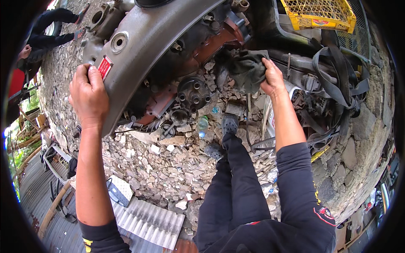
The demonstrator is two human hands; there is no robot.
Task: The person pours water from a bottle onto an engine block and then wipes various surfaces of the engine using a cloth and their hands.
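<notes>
A grey metal valve cover [143, 48] tops the engine in front of me, with a round filler hole and a red label on it. My left hand [89, 95] rests at its near left end, fingers curled over the edge beside the label. In my right hand [273, 78] is a crumpled dark rag [248, 72], pinched at its right side and hanging beyond the engine's right flank. Below the cover, spark plugs [177, 46] and a dark distributor cap [194, 93] with round terminals show. Part of the engine block has reddish paint [215, 44].
Broken stones cover the ground around my feet, where a green plastic bottle [203, 125] lies. To the right are black straps [333, 76], engine parts and a yellow crate [320, 14]. Corrugated sheets [147, 221] lie at lower left. Another person's legs [52, 27] appear at upper left.
</notes>
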